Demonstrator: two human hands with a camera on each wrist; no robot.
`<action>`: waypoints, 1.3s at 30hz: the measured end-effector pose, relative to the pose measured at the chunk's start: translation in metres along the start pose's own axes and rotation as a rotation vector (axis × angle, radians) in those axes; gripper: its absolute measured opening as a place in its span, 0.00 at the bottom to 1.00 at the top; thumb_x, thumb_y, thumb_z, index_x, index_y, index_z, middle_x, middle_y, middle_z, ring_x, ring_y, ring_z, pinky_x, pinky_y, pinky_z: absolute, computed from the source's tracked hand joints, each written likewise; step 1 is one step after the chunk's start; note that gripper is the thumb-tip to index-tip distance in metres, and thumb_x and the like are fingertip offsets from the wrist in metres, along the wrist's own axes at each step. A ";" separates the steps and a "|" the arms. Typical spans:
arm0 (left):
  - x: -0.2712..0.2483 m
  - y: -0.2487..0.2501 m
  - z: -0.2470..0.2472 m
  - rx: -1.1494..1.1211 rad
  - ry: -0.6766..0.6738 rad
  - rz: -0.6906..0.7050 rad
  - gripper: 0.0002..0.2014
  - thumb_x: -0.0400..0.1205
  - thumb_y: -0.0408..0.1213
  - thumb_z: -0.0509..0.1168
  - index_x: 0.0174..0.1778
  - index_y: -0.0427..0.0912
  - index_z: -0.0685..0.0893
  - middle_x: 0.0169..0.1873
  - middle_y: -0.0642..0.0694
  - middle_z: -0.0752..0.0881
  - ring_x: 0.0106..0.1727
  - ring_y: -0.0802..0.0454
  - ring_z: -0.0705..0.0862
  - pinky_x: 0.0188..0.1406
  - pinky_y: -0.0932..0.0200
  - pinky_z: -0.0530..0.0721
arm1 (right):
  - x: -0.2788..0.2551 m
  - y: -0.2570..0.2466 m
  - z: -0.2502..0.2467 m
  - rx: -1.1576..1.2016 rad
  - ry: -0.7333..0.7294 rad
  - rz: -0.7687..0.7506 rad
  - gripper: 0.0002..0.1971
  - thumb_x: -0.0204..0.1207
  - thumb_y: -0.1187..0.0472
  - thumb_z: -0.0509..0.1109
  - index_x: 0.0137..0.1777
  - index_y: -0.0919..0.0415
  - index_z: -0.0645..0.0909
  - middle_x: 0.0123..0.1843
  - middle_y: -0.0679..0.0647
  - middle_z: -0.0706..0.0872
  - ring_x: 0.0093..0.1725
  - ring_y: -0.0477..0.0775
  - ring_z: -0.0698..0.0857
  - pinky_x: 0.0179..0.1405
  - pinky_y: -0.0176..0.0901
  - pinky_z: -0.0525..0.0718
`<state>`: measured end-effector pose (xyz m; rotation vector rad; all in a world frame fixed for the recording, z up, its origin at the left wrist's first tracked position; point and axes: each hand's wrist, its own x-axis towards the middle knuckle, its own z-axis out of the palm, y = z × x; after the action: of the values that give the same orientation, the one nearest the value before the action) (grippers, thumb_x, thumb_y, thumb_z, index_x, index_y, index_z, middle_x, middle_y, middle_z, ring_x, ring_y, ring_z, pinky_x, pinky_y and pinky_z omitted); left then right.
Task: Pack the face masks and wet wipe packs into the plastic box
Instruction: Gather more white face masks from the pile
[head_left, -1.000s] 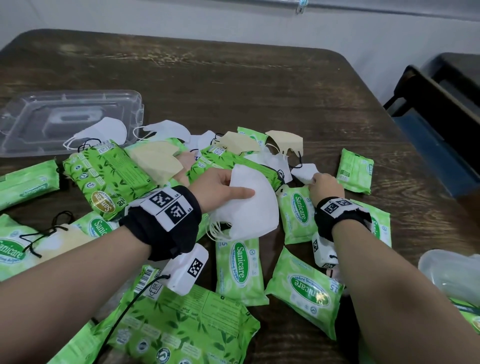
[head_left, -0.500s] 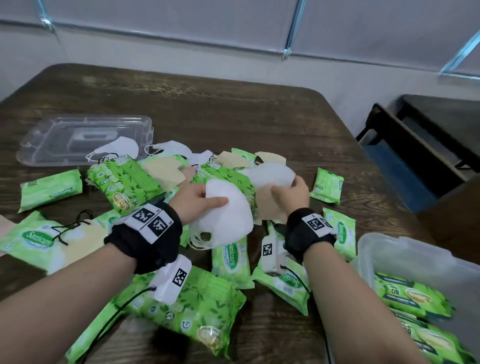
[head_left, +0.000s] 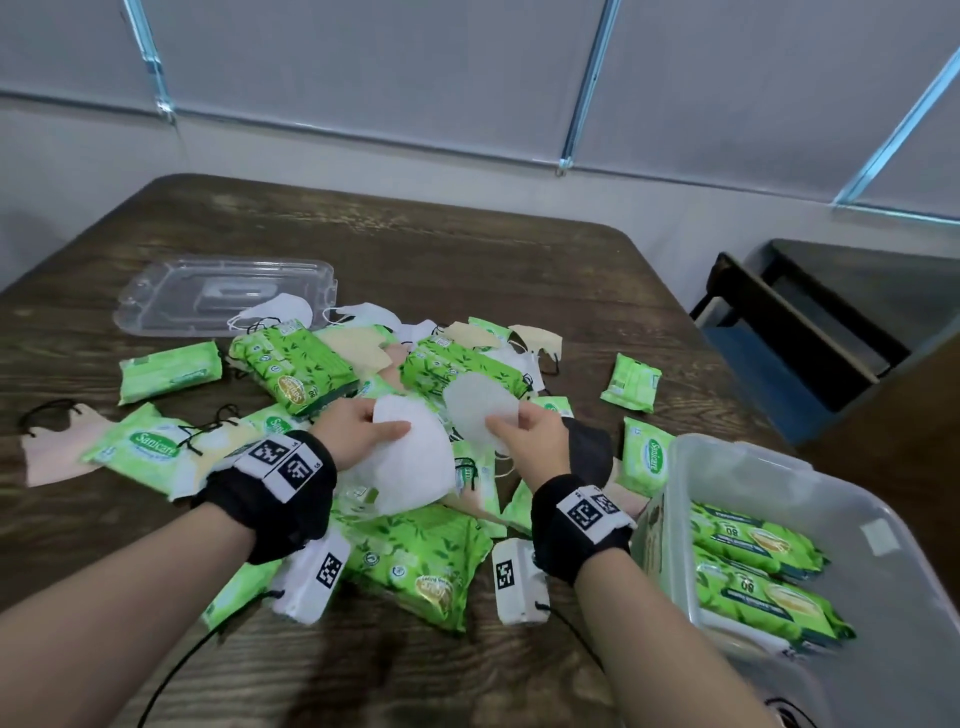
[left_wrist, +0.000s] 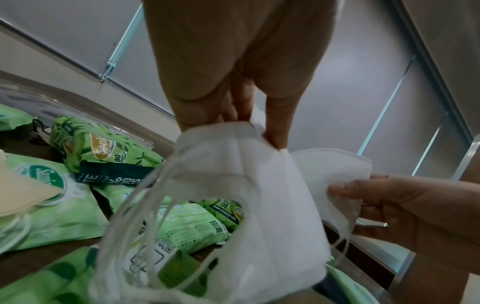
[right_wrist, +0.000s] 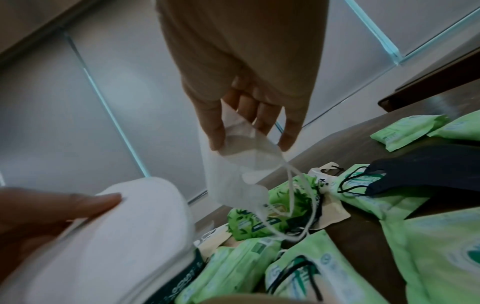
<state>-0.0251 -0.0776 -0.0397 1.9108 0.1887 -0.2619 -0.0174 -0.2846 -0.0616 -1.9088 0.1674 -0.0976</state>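
Note:
My left hand (head_left: 363, 431) grips a stack of white face masks (head_left: 415, 467) above the pile, thumb on top; their ear loops (left_wrist: 145, 226) hang down. Just to its right my right hand (head_left: 524, 436) pinches one white mask (head_left: 480, 408) between thumb and fingers, and this mask (right_wrist: 233, 170) dangles with its loops loose. Green wet wipe packs (head_left: 296, 374) and beige and white masks lie scattered on the table beneath both hands. The clear plastic box (head_left: 753, 483) stands at the lower right with large wipe packs (head_left: 753, 551) inside.
The clear box lid (head_left: 223, 293) lies at the far left of the dark wooden table (head_left: 467, 270). A black mask (head_left: 589, 452) sits beside my right wrist. A dark bench (head_left: 810, 332) stands beyond the table's right edge.
My right hand lifted a white mask out of the pile and brought it up beside the stack in my left hand. The view has tilted up, bringing the box into sight.

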 end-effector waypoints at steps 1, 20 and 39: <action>-0.002 -0.001 -0.001 0.011 0.006 0.009 0.11 0.79 0.34 0.69 0.55 0.32 0.85 0.48 0.35 0.86 0.49 0.42 0.83 0.54 0.49 0.80 | -0.008 -0.006 0.001 0.034 -0.008 -0.042 0.05 0.72 0.72 0.72 0.40 0.61 0.84 0.38 0.56 0.86 0.37 0.46 0.84 0.43 0.41 0.82; -0.036 0.024 -0.015 -0.244 -0.007 0.075 0.06 0.82 0.33 0.64 0.44 0.37 0.86 0.38 0.38 0.87 0.37 0.47 0.83 0.41 0.57 0.80 | -0.078 -0.030 0.028 0.074 -0.090 -0.726 0.12 0.55 0.63 0.62 0.29 0.66 0.87 0.42 0.54 0.91 0.55 0.41 0.84 0.64 0.31 0.74; -0.028 0.034 -0.022 -0.258 0.156 0.112 0.05 0.81 0.30 0.66 0.39 0.40 0.82 0.38 0.39 0.82 0.34 0.47 0.78 0.34 0.58 0.79 | -0.058 -0.054 0.010 0.922 -0.202 0.163 0.11 0.78 0.73 0.65 0.58 0.69 0.82 0.61 0.66 0.84 0.59 0.63 0.83 0.65 0.60 0.77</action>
<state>-0.0412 -0.0689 0.0053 1.6782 0.2086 -0.0107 -0.0695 -0.2484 -0.0132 -0.9726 0.1105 0.1154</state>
